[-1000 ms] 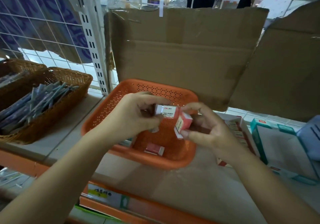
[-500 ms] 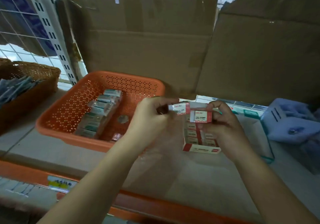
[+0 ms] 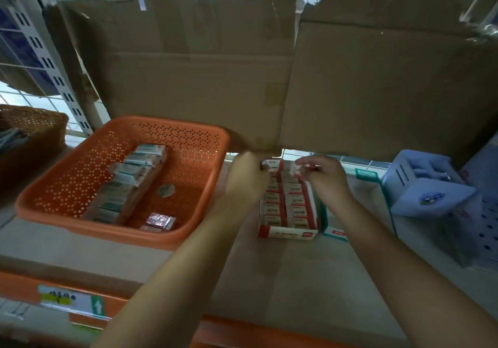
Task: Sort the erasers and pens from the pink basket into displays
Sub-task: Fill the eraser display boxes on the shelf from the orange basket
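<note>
Above the far end of the display box, an eraser is pinched in the left hand, its long axis crosswise like the rows directly below. A second eraser, blurred, seems nipped by the right hand. More are seen in the pink basket, left of the box.

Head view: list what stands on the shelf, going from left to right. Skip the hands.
wicker basket → orange basket → eraser display box → teal-edged box → pale blue holder
</note>
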